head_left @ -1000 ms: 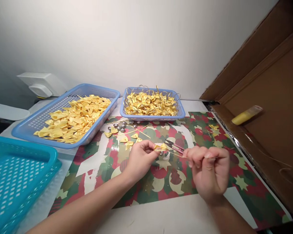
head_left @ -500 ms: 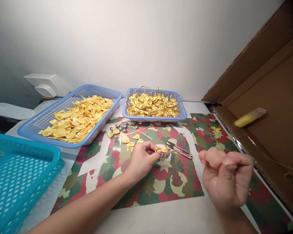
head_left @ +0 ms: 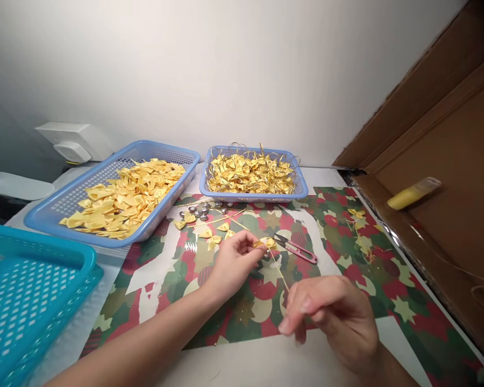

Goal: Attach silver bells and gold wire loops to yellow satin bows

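My left hand pinches a small yellow ribbon bow between thumb and fingers above the patterned sheet. From the bow a thin gold cord runs straight down to the right, to the fingers of my right hand. Those fingers are curled and slightly blurred, with the cord's far end hidden at them. Pink-handled thread snips lie just right of the bow. Several loose bows and silver bells rest beyond my left hand, among pieces of gold cord.
A blue basket of yellow bows stands at the left, another blue basket of bows with gold cord at the back. A teal basket is at the near left. Cardboard walls the right side, with a yellow-filled tube.
My right hand has moved left and closer to the bow, its fist loosening into curled fingers. The cord now slants down toward it. My left hand keeps its pinch on the bow.
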Available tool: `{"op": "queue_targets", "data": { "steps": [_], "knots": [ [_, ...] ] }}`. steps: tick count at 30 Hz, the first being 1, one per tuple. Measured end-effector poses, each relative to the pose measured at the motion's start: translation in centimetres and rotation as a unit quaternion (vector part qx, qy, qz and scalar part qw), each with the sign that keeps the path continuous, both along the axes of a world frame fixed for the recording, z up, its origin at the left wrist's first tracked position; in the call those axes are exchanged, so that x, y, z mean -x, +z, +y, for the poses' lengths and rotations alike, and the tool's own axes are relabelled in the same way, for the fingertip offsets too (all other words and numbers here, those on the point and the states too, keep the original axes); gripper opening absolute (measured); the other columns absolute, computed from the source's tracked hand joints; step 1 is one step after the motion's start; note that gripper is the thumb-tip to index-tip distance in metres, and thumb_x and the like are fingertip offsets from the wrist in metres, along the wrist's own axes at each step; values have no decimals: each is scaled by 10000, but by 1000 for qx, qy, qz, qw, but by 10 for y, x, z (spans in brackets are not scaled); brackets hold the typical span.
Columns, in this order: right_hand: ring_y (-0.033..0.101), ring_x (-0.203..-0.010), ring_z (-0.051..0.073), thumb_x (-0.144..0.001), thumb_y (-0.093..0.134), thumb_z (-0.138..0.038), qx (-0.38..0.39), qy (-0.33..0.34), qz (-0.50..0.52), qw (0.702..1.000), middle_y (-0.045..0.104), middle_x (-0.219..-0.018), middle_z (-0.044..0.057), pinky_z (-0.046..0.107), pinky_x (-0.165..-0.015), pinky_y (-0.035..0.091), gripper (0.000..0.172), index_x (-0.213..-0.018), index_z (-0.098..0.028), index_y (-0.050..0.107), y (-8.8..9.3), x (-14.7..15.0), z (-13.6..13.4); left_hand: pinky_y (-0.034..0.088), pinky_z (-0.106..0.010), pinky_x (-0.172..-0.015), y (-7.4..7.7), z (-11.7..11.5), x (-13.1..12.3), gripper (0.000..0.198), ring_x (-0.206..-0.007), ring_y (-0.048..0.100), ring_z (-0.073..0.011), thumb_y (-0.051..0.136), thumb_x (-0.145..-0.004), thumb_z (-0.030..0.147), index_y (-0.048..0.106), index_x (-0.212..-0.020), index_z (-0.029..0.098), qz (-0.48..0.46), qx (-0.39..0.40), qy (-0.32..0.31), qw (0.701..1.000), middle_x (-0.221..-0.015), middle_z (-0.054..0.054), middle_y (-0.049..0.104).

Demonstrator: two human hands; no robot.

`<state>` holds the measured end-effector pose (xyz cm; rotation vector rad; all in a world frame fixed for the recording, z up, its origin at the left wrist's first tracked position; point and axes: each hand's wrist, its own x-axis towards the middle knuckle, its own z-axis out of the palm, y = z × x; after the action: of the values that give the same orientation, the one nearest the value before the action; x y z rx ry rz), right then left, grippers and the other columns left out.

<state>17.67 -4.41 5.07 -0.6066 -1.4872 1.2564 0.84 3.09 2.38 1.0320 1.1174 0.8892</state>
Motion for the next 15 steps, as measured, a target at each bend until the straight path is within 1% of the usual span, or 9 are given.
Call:
{"op": "queue_targets", "data": {
  "steps": [2, 3, 5, 7, 9, 11, 12, 14, 15],
  "knots": [
    [521, -462, 90, -969, 528, -269, 1, -9, -22, 1000, 630, -605, -24, 250, -509, 415, 147, -1028, -274, 663, -2, -5, 3, 421, -189, -523, 1, 1, 1, 252, -547, 505, -80, 719, -715, 306, 503, -739, 179, -17, 4, -10, 1000, -609, 50, 552],
    [471, -441, 78, -961, 543, -281, 7, -21, -30, 999, 567, -554, -38, 235, -480, 372, 142, -1000, -266, 679, -2, -8, 4, 426, -189, -521, 1, 1, 1, 256, -552, 511, -83, 723, -713, 302, 504, -775, 185, -28, 5, -14, 999, -617, 53, 555],
    [436, -473, 74, -962, 540, -303, 35, -48, -41, 997, 523, -568, -34, 225, -475, 340, 159, -965, -258, 692, 1, -12, 7, 436, -191, -519, 2, 1, 2, 264, -560, 523, -88, 724, -714, 293, 512, -838, 196, -46, 1, -17, 999, -635, 57, 566],
    [452, -528, 81, -978, 501, -326, 79, -60, -50, 994, 526, -605, -22, 218, -496, 358, 205, -960, -248, 689, 5, -13, 8, 446, -193, -531, 4, 1, 2, 224, -566, 531, -87, 713, -721, 278, 543, -835, 188, -46, -7, -22, 999, -655, 48, 582],
    [493, -569, 92, -994, 456, -345, 122, -50, -72, 989, 553, -624, -17, 219, -536, 406, 234, -1024, -237, 662, 9, -12, 10, 451, -192, -548, 8, 1, 2, 161, -572, 538, -81, 699, -728, 267, 583, -778, 167, -39, -7, -31, 999, -663, 32, 595],
    [543, -609, 106, -1002, 429, -360, 157, -31, -117, 980, 621, -672, -5, 222, -561, 442, 247, -1130, -225, 592, 10, -9, 13, 471, -202, -580, 12, 1, 2, 139, -590, 565, -88, 691, -733, 267, 620, -760, 151, -39, 11, -42, 998, -672, 13, 618],
    [560, -618, 108, -1004, 422, -363, 171, -28, -148, 974, 661, -726, 9, 223, -563, 453, 244, -1145, -218, 557, 10, -8, 15, 486, -213, -598, 14, 1, 2, 141, -603, 586, -98, 692, -731, 268, 635, -774, 146, -41, 24, -46, 998, -680, 5, 633],
    [565, -580, 98, -1004, 411, -366, 189, -41, -208, 959, 704, -829, 31, 217, -530, 455, 203, -1068, -207, 521, 9, -5, 18, 507, -234, -616, 17, 1, 3, 154, -619, 617, -117, 709, -706, 255, 658, -793, 138, -39, 46, -52, 997, -697, -11, 658],
    [555, -545, 90, -1002, 410, -361, 185, -57, -234, 953, 706, -837, 32, 214, -511, 447, 190, -997, -202, 513, 8, -5, 20, 510, -238, -614, 19, 1, 4, 161, -620, 627, -123, 722, -683, 236, 669, -796, 135, -35, 55, -55, 996, -699, -16, 666]
  ]
}}
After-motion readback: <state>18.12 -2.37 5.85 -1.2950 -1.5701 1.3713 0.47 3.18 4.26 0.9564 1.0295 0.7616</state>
